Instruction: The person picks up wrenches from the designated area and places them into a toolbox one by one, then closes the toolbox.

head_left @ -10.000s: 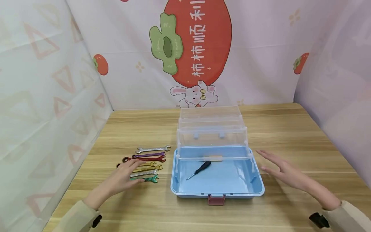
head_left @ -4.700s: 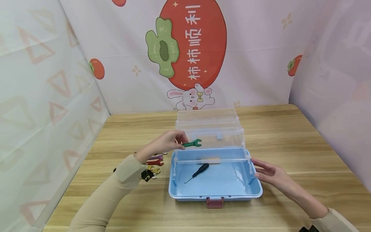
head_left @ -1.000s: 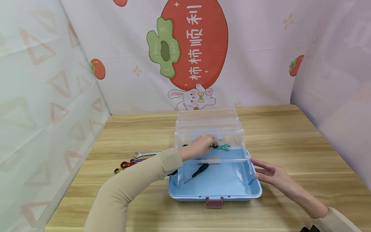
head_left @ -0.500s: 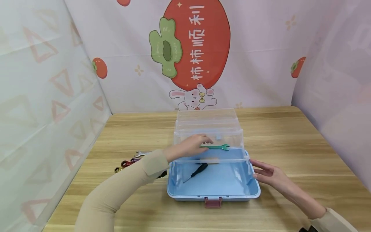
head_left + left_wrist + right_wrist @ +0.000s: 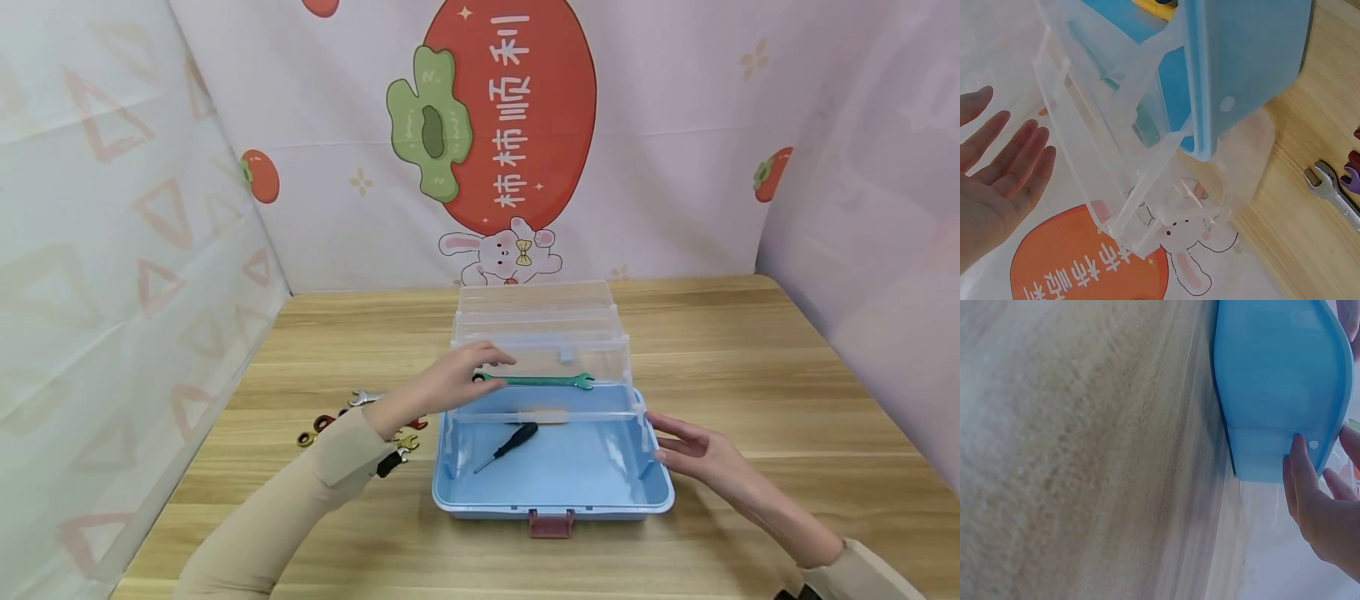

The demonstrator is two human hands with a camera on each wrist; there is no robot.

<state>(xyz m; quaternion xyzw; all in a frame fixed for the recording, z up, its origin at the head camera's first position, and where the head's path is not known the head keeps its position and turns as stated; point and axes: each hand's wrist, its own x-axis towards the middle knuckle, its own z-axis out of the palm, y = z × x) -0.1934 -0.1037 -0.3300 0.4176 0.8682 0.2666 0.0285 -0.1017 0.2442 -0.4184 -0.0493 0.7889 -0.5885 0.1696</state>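
Observation:
My left hand (image 5: 446, 382) hovers over the left end of the toolbox's clear upper trays (image 5: 543, 414), fingers apart and holding nothing; the left wrist view shows its empty palm. Just beyond its fingertips, a green ratchet wrench (image 5: 547, 381) lies crosswise in a clear tray. Fingers of my right hand (image 5: 705, 450) rest against the right side of the blue toolbox (image 5: 555, 487). In the right wrist view, fingertips (image 5: 1299, 447) touch its outer wall near the rim. A black-handled screwdriver (image 5: 517, 437) lies inside the toolbox bottom.
Left of the toolbox, several wrenches lie on the wooden table (image 5: 360, 533), including a silver wrench (image 5: 363, 398) and a gold one (image 5: 306, 438), partly hidden by my left forearm. A reddish latch (image 5: 551, 525) hangs at the toolbox front. Printed cloth walls (image 5: 660, 167) enclose the table.
Earlier my left hand carried the green wrench from the table's left to the clear tray. It has let go there and drawn back left. My right hand stays at the toolbox side.

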